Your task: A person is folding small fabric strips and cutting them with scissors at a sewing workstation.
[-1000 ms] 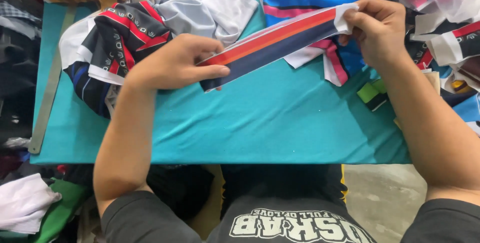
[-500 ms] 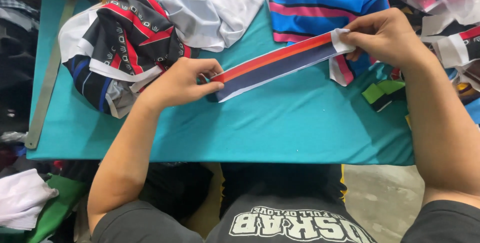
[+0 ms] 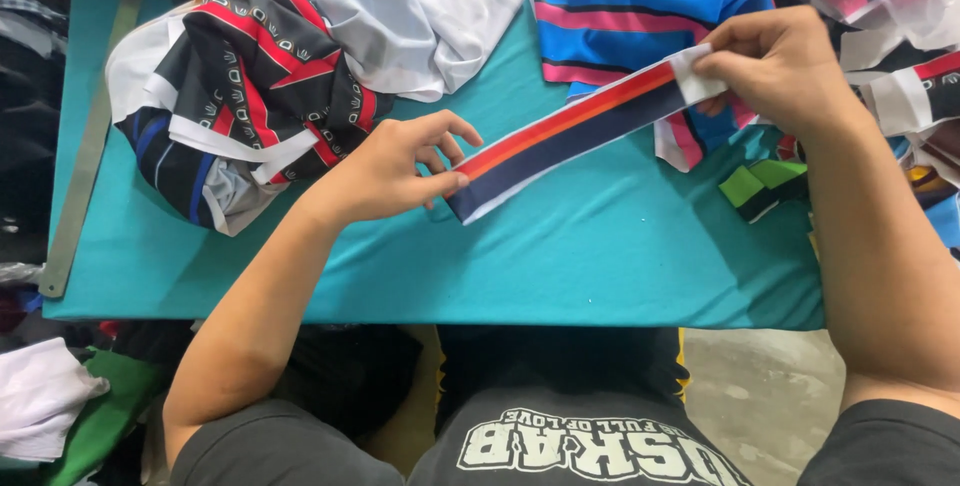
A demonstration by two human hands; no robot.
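Teal table (image 3: 600, 266) across the view, heaped at the far edge with fabric. Black, red and white garment pile (image 3: 240, 96) at far left, white cloth (image 3: 420, 16) beside it, blue and pink striped cloth (image 3: 630, 16) at far right. Striped band (image 3: 570, 136), navy, orange and white, stretched slantwise over the table between both hands. Left hand (image 3: 390, 171) pinching the near end, fingers partly curled. Right hand (image 3: 780, 66) closed on the far white end.
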